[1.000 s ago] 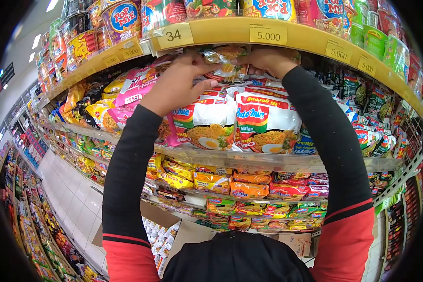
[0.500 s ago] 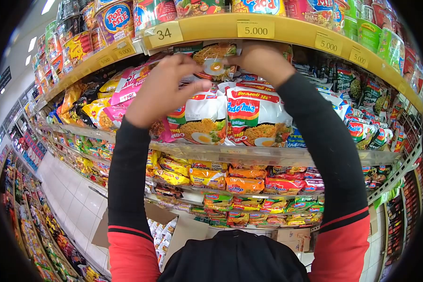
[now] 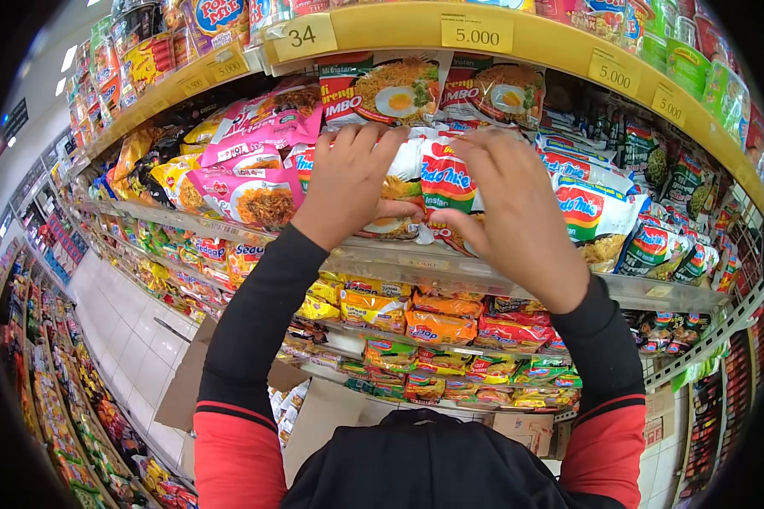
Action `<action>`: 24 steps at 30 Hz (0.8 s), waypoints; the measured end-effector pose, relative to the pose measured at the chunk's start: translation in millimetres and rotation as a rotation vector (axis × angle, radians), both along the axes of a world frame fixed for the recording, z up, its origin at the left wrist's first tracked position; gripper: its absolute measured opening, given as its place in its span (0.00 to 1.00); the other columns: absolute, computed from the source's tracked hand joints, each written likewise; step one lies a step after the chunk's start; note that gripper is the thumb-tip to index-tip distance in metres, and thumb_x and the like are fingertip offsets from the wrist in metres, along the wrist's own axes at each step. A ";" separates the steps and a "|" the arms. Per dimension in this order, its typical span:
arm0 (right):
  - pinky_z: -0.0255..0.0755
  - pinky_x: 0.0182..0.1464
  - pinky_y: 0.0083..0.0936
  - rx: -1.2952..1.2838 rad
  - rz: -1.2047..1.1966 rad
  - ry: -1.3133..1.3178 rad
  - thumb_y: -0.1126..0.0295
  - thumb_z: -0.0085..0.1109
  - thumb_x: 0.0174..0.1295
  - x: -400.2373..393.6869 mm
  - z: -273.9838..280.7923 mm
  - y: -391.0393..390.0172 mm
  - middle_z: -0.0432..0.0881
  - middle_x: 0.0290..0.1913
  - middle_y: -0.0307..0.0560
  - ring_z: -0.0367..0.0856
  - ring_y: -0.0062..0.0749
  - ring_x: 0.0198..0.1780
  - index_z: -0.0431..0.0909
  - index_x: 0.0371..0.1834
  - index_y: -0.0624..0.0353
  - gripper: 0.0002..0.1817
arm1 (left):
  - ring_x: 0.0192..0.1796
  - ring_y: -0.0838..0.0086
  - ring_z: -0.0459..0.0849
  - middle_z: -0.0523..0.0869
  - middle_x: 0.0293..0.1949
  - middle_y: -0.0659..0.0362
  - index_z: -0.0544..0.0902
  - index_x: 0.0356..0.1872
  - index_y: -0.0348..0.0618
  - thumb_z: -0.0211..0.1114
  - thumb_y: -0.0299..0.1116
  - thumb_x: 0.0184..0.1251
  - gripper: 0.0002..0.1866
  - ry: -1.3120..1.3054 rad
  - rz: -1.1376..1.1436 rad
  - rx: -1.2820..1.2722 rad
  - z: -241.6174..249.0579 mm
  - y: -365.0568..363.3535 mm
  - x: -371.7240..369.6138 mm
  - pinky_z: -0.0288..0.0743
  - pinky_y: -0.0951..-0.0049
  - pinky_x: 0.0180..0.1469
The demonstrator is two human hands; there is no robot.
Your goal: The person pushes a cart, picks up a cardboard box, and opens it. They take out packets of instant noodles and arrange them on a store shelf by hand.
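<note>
In the head view we count two bare hands and two black-and-red sleeves [image 3: 250, 339] reaching to one shelf [image 3: 382, 254]. Two white noodle packs stand side by side at its front, between and under the hands. Our left hand [image 3: 361, 182] lies over the left pack [image 3: 408, 159], covering much of it; its grip is half open, fingers bent at the pack's top, thumb spread lower across the front. Our right hand [image 3: 509, 199] is shaped alike over the right pack [image 3: 444, 176], fingers arched, thumb apart from them. We cannot tell whether either grip pinches its pack or only presses on it. The two thumb tips nearly meet at the seam between the packs.

Behind these we count two rear packs [image 3: 395, 92], upright, each picturing noodles and one egg. To the left lie at least three pink packs [image 3: 263, 201]; to the right, just past our right hand, leans another white pack [image 3: 592, 208].

On the gold edge [image 3: 382, 30] above we read one tag [image 3: 301, 36] marked 34 and, right of it, three marked 5.000. Cups [image 3: 216, 21] stand above, too crowded to count. Below, we see two orange packs [image 3: 440, 329], one upon the other.
</note>
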State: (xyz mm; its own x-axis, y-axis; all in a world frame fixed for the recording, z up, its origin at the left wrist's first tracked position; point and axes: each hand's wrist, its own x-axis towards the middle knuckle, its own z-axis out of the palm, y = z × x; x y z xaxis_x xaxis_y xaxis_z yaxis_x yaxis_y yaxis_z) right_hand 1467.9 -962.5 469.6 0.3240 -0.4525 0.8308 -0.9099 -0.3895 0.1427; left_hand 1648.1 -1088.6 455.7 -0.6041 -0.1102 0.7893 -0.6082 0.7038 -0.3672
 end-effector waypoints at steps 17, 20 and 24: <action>0.69 0.54 0.32 0.501 -0.063 -0.506 0.52 0.71 0.49 2.0 78.4 -83.9 0.80 0.48 0.62 0.78 0.46 0.52 0.69 0.58 0.68 0.39 | 0.66 0.48 0.61 0.64 0.63 0.47 0.62 0.65 0.44 0.81 0.49 0.27 0.57 -0.078 -0.334 0.326 16.9 12.9 27.1 0.55 0.54 0.68; 0.71 0.52 0.32 0.329 -0.037 -0.551 0.47 0.70 0.47 2.9 61.5 -144.1 0.80 0.49 0.57 0.79 0.41 0.52 0.73 0.55 0.64 0.38 | 0.69 0.51 0.60 0.64 0.65 0.47 0.62 0.65 0.43 0.81 0.42 0.29 0.55 -0.058 -0.293 0.256 16.6 28.9 33.0 0.55 0.56 0.69; 0.72 0.51 0.31 0.132 0.045 -0.567 0.45 0.69 0.49 10.0 60.0 -153.3 0.79 0.53 0.55 0.78 0.35 0.53 0.75 0.55 0.61 0.36 | 0.51 0.58 0.73 0.75 0.46 0.52 0.75 0.51 0.41 0.73 0.46 0.48 0.31 0.074 -0.084 0.289 -9.7 61.8 44.9 0.67 0.58 0.50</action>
